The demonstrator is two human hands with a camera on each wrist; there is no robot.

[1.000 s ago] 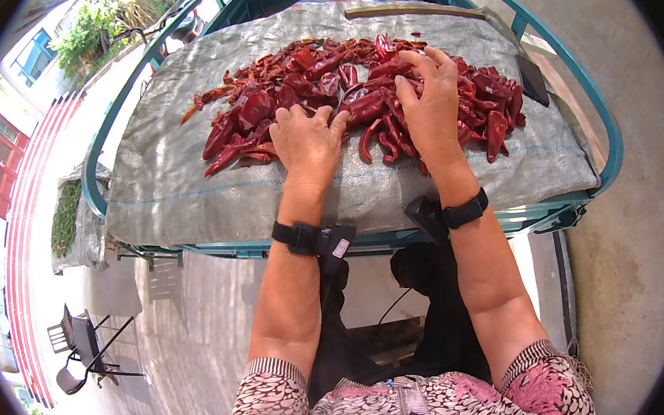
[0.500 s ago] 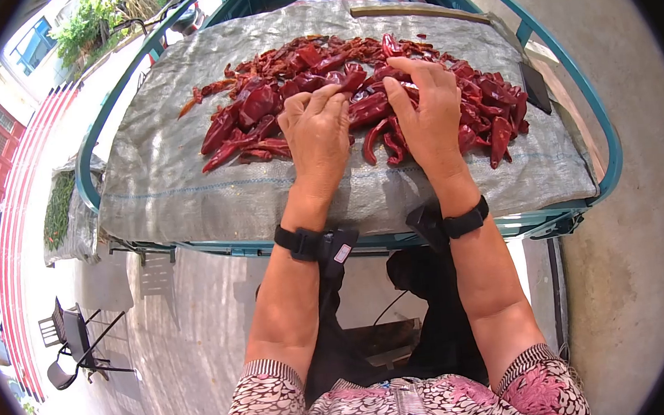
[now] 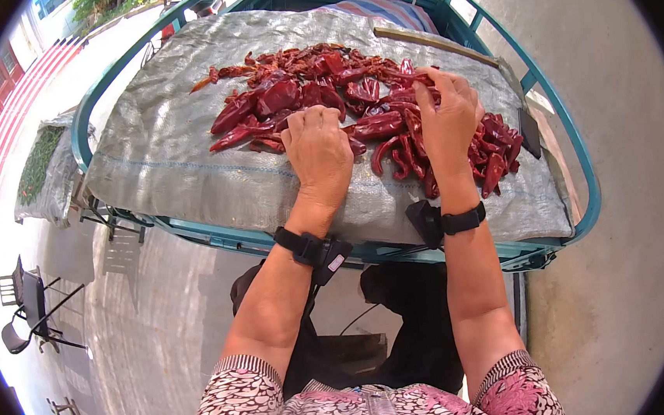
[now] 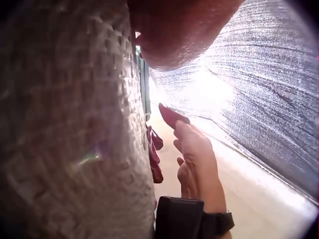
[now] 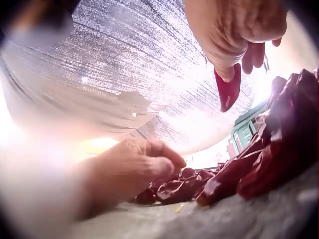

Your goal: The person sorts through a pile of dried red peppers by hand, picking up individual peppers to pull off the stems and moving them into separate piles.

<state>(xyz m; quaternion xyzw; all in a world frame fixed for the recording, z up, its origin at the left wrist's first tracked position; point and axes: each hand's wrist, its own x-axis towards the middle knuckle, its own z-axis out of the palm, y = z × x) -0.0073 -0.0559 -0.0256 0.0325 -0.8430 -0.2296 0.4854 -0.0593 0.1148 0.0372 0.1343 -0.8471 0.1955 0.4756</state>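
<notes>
Dried red chili peppers (image 3: pixel 277 99) lie in a wide heap on a grey woven sheet (image 3: pixel 189 172). My right hand (image 3: pixel 448 120) is raised over the right part of the heap. Its thumb and fingers pinch one dark red chili pepper (image 5: pixel 229 89), whose tip points down in the right wrist view. At the near edge of the heap, my left hand (image 3: pixel 318 150) is low, knuckles up and fingers bent toward the peppers. Its fingertips are hidden in the head view, and I cannot tell whether they grip a pepper. A small pepper (image 3: pixel 356 146) lies beside it.
Teal rails (image 3: pixel 584 164) of a cart bed curve round the sheet. A wooden strip (image 3: pixel 436 43) lies along the back, and a dark flat object (image 3: pixel 529 133) stands at the right edge. On the ground at left are a black chair (image 3: pixel 34 305) and a sack of green produce (image 3: pixel 44 164).
The head view has turned, so the cart looks rotated. My left hand, earlier reaching up among the peppers, has drawn back a little with its fingers more bent. The right hand stays over the heap's right side.
</notes>
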